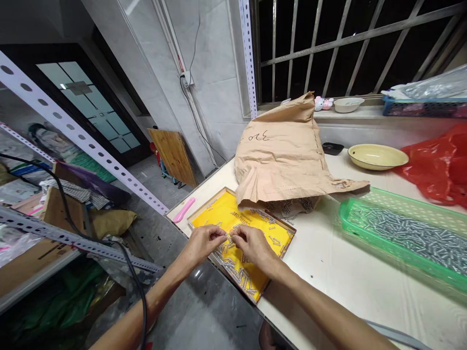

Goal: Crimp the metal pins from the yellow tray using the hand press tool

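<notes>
Over a shallow tray (196, 212) lined with yellow, my left hand (205, 241) and my right hand (255, 245) meet almost fingertip to fingertip. Each is closed in a pinch of thumb and forefinger. A tiny silvery metal piece (228, 237) shows between the fingertips; its exact shape is too small to tell. Many similar short, ribbed metal pieces (245, 280) lie scattered on the yellow lining, thickest along the near edge. A crumpled brown paper bag (282, 150) marked with handwritten digits rests at the tray's far side, its mouth toward the tray, with more pieces at the opening.
On the pale table (328, 291), a green plastic basket (392, 243) of short metal pieces stands right. A pink-handled object (184, 209) lies left of the tray. Behind are a yellow oval bowl (377, 156) and red plastic bag (441, 163). Perforated shelf posts (87, 136) and a black cable (140, 287) cross the left.
</notes>
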The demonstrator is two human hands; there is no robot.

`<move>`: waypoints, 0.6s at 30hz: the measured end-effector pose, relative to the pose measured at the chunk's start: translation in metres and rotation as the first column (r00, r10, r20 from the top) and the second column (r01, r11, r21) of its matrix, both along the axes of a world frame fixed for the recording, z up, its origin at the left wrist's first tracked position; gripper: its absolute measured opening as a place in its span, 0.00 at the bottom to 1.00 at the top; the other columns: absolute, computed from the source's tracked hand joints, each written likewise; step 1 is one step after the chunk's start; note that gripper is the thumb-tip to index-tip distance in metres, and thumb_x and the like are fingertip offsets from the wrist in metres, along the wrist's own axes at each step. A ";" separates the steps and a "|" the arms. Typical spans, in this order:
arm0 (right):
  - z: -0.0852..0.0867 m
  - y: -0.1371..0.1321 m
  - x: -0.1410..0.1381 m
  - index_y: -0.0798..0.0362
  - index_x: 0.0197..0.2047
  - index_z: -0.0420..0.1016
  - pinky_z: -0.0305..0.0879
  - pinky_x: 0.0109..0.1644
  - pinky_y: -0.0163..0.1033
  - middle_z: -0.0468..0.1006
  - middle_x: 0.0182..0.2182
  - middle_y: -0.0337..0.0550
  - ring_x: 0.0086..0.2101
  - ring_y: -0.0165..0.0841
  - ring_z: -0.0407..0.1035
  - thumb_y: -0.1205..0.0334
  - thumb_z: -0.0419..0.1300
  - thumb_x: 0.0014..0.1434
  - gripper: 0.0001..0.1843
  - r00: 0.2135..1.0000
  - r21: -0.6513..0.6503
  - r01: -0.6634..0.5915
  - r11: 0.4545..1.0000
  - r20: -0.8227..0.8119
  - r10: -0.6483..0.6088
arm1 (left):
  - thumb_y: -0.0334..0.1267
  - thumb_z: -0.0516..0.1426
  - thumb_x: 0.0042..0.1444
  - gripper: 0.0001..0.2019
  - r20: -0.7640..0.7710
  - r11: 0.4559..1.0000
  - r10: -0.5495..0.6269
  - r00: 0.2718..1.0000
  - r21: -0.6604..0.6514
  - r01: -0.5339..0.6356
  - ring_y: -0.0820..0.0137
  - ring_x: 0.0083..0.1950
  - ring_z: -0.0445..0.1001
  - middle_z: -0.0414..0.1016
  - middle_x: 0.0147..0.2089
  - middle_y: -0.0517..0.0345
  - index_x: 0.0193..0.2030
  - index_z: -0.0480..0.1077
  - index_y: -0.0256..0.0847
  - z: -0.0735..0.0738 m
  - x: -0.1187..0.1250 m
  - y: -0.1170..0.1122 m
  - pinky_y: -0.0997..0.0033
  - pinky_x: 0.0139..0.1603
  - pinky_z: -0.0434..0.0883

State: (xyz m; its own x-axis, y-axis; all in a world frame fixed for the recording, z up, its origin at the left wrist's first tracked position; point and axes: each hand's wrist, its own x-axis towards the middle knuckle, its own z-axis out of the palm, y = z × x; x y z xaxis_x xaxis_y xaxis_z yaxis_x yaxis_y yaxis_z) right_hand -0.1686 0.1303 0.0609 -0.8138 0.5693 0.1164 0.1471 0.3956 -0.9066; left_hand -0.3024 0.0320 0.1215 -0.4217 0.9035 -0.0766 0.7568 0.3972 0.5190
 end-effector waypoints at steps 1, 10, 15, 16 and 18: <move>0.001 -0.002 0.003 0.56 0.37 0.73 0.59 0.34 0.34 0.75 0.32 0.44 0.32 0.32 0.67 0.67 0.52 0.58 0.09 0.998 0.110 0.009 0.994 0.067 -0.017 | 0.41 0.56 0.51 0.12 -0.014 1.000 0.008 1.000 -0.001 -0.008 0.70 0.33 0.73 0.78 0.33 0.56 0.37 0.76 0.38 -0.001 -0.003 -0.001 0.74 0.35 0.66; 0.007 -0.020 0.016 0.54 0.34 0.75 0.55 0.40 0.38 0.74 0.35 0.46 0.39 0.37 0.65 0.70 0.56 0.54 0.07 0.899 0.435 -0.365 0.823 0.393 0.191 | 0.39 0.54 0.54 0.10 -0.122 0.996 -0.070 0.990 -0.058 0.064 0.68 0.39 0.73 0.78 0.38 0.54 0.36 0.76 0.40 -0.005 -0.007 -0.007 0.71 0.41 0.67; -0.005 -0.010 0.019 0.56 0.35 0.72 0.56 0.37 0.36 0.74 0.34 0.47 0.35 0.34 0.66 0.68 0.52 0.59 0.08 0.946 0.341 -0.239 0.909 0.291 0.140 | 0.35 0.54 0.53 0.08 -0.137 0.982 -0.155 0.978 -0.130 0.137 0.69 0.37 0.72 0.76 0.33 0.57 0.30 0.74 0.40 -0.004 -0.003 -0.008 0.73 0.39 0.64; -0.008 -0.007 0.019 0.56 0.35 0.72 0.56 0.37 0.35 0.74 0.33 0.46 0.34 0.33 0.66 0.68 0.52 0.59 0.08 0.964 0.297 -0.208 0.932 0.226 0.143 | 0.35 0.54 0.53 0.08 -0.113 0.981 -0.159 0.981 -0.133 0.144 0.70 0.37 0.72 0.76 0.33 0.58 0.30 0.74 0.40 -0.004 -0.001 -0.007 0.73 0.39 0.64; -0.015 -0.001 0.019 0.55 0.36 0.72 0.57 0.36 0.33 0.74 0.31 0.42 0.32 0.30 0.66 0.68 0.52 0.58 0.07 0.985 0.165 -0.168 0.972 0.075 0.157 | 0.36 0.54 0.53 0.08 -0.050 0.978 -0.161 0.986 -0.139 0.153 0.70 0.36 0.71 0.76 0.33 0.58 0.32 0.75 0.40 -0.005 0.005 -0.007 0.74 0.38 0.64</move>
